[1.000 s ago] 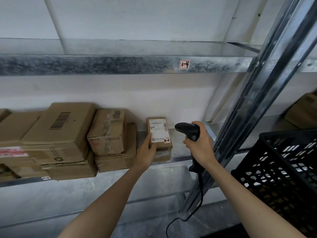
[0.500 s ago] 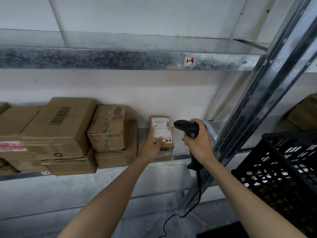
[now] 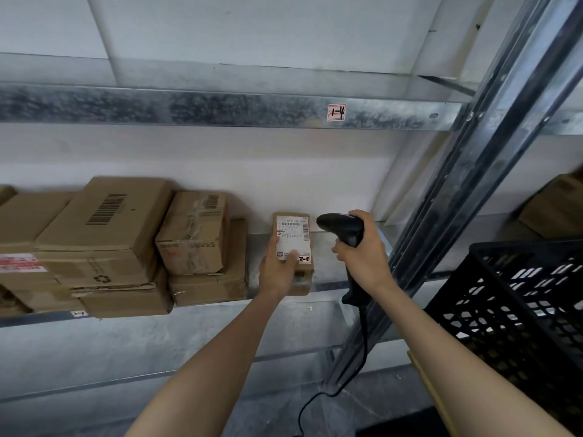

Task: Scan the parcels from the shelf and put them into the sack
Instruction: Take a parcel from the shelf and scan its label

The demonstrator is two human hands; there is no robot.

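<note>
Holding a small labelled parcel (image 3: 292, 244) tilted up on the metal shelf (image 3: 328, 257), left hand (image 3: 279, 269) pinches it with thumb over the label, right hand (image 3: 362, 257) wraps the black scanner (image 3: 342, 230) beside it; parcel's lower half hidden, label text unreadable.

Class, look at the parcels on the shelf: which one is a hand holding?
The small parcel with the white label, gripped by the left hand, beside the scanner; the stacked boxes further left are untouched.
</note>
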